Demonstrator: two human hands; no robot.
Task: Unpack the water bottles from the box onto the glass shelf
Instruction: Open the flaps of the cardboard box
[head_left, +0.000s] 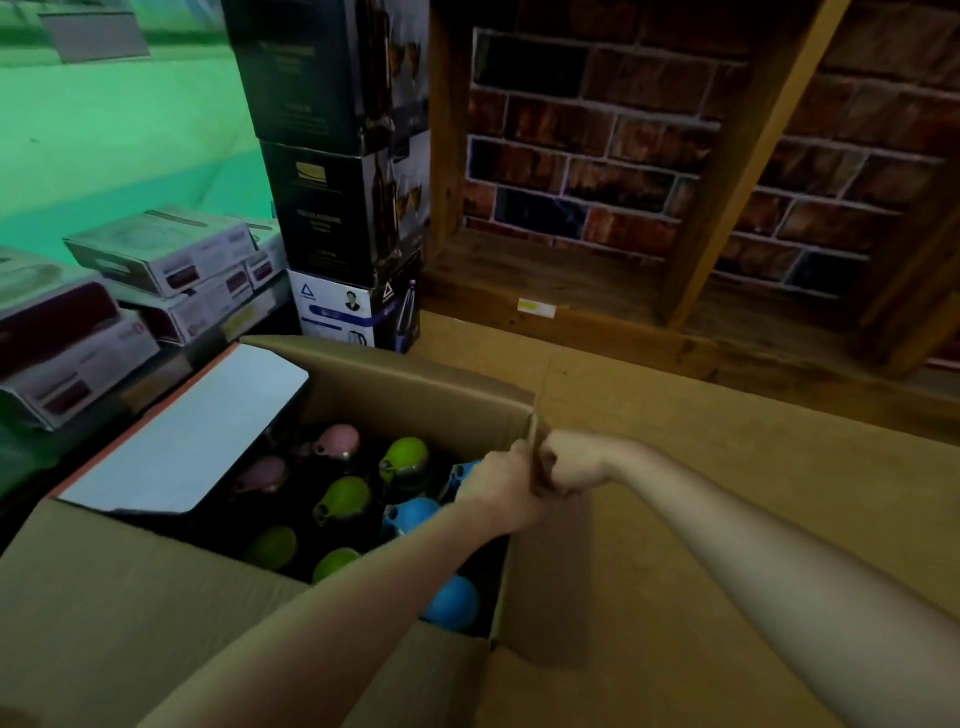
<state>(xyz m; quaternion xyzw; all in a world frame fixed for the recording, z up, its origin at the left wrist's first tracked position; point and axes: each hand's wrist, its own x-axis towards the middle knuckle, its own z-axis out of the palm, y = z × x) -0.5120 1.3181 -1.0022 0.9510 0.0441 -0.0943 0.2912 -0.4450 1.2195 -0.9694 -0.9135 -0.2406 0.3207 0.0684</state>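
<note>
Gripping the right wall of the cardboard box (415, 395) at frame centre, both hands curl tight around its edge: left hand (506, 480) inside, right hand (566, 467) outside. Water bottles (402, 460) with pink, green and blue caps stand packed inside, lower centre

Your view is dim and soft, green-tinted at left, bowed at edges, the box (415, 395) interior shadowed.

No text can be read anywhere. The white box (340, 312) at the foot of the dark stack, left of centre, bears triangle logos and blurred print; the yellow tag (536, 308) on the wooden shelf edge is illegible.
</note>
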